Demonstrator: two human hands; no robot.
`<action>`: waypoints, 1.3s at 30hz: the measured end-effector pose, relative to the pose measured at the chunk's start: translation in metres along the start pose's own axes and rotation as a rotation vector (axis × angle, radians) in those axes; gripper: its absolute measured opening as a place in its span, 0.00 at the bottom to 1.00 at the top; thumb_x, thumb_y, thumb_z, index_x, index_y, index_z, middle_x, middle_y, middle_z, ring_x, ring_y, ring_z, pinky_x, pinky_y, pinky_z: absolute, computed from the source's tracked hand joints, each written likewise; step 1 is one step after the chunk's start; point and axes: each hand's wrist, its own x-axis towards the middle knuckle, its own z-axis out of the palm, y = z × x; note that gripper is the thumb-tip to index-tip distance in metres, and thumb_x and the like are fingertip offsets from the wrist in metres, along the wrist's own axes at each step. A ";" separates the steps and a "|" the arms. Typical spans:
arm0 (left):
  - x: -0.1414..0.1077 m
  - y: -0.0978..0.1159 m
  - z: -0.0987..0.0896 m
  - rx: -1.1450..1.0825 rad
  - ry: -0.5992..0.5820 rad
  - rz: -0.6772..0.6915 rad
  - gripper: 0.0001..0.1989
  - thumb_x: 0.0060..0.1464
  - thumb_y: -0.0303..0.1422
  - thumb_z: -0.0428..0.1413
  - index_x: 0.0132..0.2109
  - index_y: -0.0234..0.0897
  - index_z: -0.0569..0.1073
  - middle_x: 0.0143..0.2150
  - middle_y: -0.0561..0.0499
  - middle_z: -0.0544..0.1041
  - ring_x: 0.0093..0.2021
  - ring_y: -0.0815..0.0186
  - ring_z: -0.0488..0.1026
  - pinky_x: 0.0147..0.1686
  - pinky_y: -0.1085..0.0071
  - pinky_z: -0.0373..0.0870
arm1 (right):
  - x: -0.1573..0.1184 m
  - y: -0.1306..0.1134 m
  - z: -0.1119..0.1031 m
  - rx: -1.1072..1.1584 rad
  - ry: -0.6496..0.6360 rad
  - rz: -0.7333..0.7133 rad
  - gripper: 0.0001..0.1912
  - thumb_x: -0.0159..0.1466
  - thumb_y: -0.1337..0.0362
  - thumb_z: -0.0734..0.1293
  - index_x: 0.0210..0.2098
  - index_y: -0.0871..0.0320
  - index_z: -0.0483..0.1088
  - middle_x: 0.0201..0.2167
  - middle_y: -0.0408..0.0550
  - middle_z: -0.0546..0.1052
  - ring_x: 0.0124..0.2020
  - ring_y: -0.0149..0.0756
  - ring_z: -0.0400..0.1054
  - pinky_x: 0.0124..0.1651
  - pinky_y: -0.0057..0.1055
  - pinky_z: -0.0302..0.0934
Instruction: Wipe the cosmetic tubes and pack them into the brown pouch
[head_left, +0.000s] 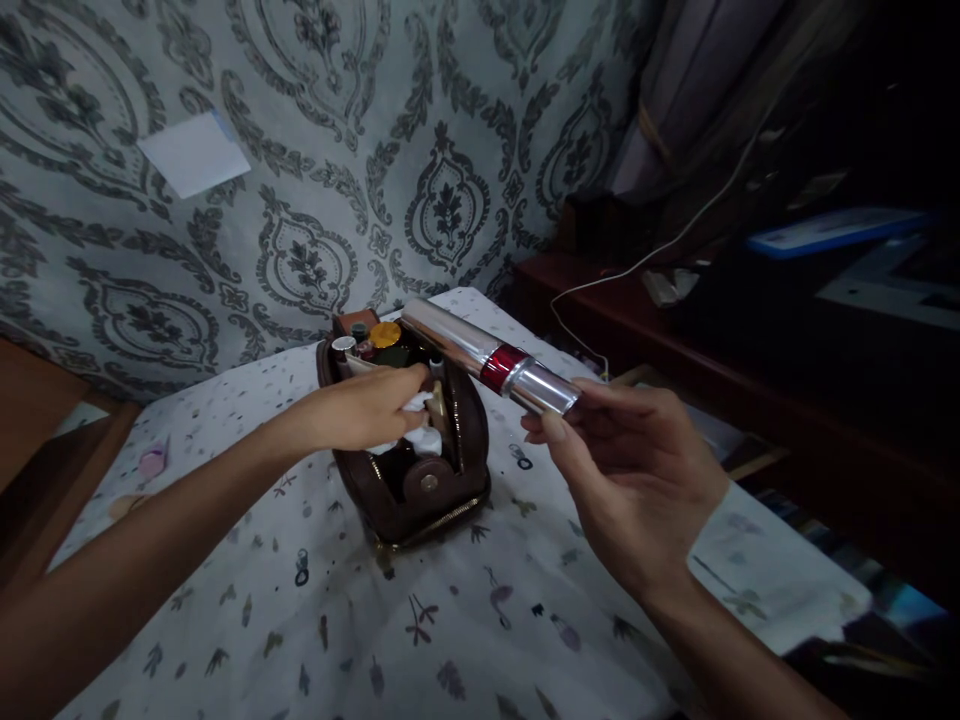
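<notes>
A brown zip-up cosmetics bag [375, 500] stands open on the patterned sheet. My left hand [379, 405] reaches into it from the left, its fingers curled beside a crumpled white item [426, 440]; what they grip, if anything, is partly hidden. Several bottles and tubes fill the bag's far end, among them one with a round yellow lid [386, 334] and one with a white top [343, 344]. Between thumb and fingers, my right hand [637, 480] pinches the near end of a shiny silver cosmetic tube [457, 340] with a red band, tilted over the bag's right side.
Patterned wallpaper [450, 200] rises behind the white printed sheet [390, 640]. Right of it stands a dark red wooden desk [570, 310] with a white cable [667, 245] and a blue-edged flat object [840, 232]. A small pink item [152, 461] lies at left, near brown furniture [37, 410].
</notes>
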 end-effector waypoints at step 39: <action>0.009 0.004 0.013 -0.291 0.185 0.070 0.13 0.61 0.33 0.50 0.47 0.37 0.77 0.46 0.46 0.82 0.48 0.55 0.78 0.48 0.63 0.73 | -0.007 -0.002 0.000 0.009 0.007 -0.069 0.12 0.59 0.67 0.75 0.41 0.51 0.74 0.33 0.42 0.78 0.29 0.35 0.76 0.32 0.35 0.78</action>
